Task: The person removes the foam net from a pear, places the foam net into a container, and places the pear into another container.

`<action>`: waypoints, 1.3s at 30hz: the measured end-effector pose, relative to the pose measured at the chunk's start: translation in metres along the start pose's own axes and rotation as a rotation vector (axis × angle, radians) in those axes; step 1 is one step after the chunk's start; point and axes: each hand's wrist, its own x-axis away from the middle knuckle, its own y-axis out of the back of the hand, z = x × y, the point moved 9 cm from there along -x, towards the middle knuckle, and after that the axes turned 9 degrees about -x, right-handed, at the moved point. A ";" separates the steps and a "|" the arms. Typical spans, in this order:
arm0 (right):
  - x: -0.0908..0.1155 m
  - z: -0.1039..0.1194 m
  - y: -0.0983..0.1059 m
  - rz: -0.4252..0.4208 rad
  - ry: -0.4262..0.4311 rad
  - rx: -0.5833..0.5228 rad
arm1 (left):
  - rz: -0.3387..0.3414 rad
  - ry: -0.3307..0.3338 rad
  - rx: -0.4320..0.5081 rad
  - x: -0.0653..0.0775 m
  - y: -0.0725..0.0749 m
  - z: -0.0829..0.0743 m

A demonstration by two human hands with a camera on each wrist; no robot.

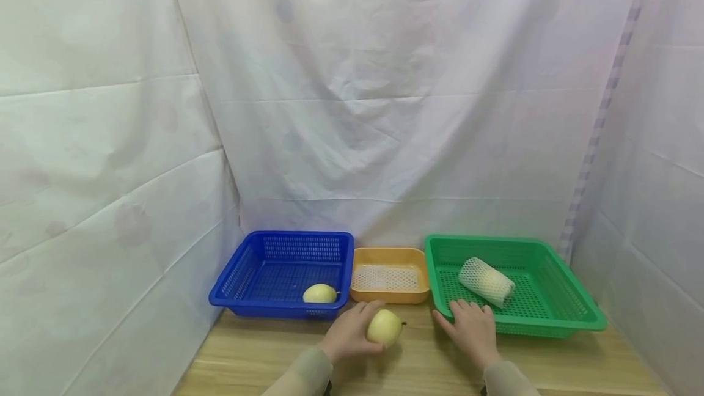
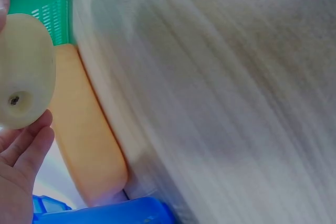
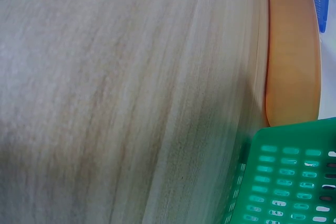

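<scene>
My left hand [image 1: 349, 333] holds a yellow-green pear [image 1: 385, 328] above the wooden table, its stem pointing right in the head view. The left wrist view shows the pear's blossom end [image 2: 14, 99], with fingers around its side. My right hand [image 1: 474, 332] is at the near rim of the green basket [image 1: 555, 327], fingers loosely extended over the edge; the right wrist view leaves this hand out. Inside that basket lies a white foam net sleeve [image 1: 473, 272] with a yellowish fruit in it.
On the left stands a blue basket [image 1: 275, 308] with another pear [image 1: 319, 293] near its front wall. Between the two large baskets sits a small orange basket [image 1: 389, 297] holding white foam netting [image 1: 379, 277]. White cloth [image 1: 352, 139] hangs behind and at both sides.
</scene>
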 end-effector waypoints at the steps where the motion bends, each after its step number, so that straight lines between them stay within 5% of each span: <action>1: 0.000 0.000 0.000 -0.002 0.001 0.001 | 0.001 -0.005 0.002 -0.001 0.002 -0.001; 22: 0.001 0.000 0.000 0.003 0.004 -0.005 | -0.001 -0.044 -0.039 -0.013 0.039 -0.001; 39: 0.001 0.003 0.003 -0.015 0.003 -0.015 | -0.007 -0.088 -0.099 -0.017 0.062 0.020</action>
